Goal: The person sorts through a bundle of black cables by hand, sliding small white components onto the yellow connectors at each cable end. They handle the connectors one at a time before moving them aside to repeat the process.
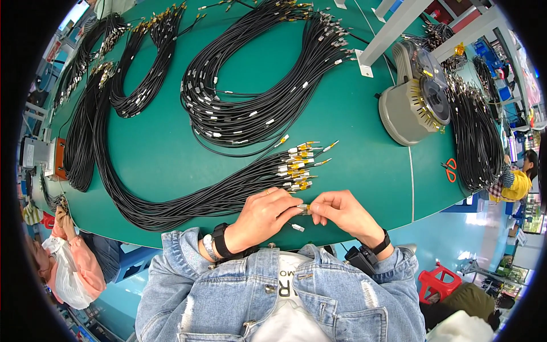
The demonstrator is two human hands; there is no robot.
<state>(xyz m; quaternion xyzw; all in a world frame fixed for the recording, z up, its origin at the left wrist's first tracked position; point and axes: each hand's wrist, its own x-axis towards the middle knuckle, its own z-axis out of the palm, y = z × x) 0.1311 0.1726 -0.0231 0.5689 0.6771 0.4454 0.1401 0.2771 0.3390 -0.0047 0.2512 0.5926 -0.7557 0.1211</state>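
Observation:
Between my two hands, close to the table's front edge, is the end of a black cable (pixel 304 207) with a yellow wrap and a light sleeve. My left hand (pixel 266 212) pinches it from the left. The fingertips of my right hand (pixel 342 212) close on its right side, so the very tip is hidden. Just beyond my hands lie the yellow-wrapped ends of a large bundle of black cables (pixel 188 208), which curves away to the left. A white-tagged cable end (pixel 297 227) sticks out below my left hand.
On the green table (pixel 347 125), a looped cable bundle (pixel 228 119) lies at the far middle. A grey round tape dispenser (pixel 411 105) stands at the right, near orange-handled scissors (pixel 450 170) and another bundle (pixel 473 137). A white metal frame (pixel 393 34) rises behind. Co-workers (pixel 74 268) sit at both sides.

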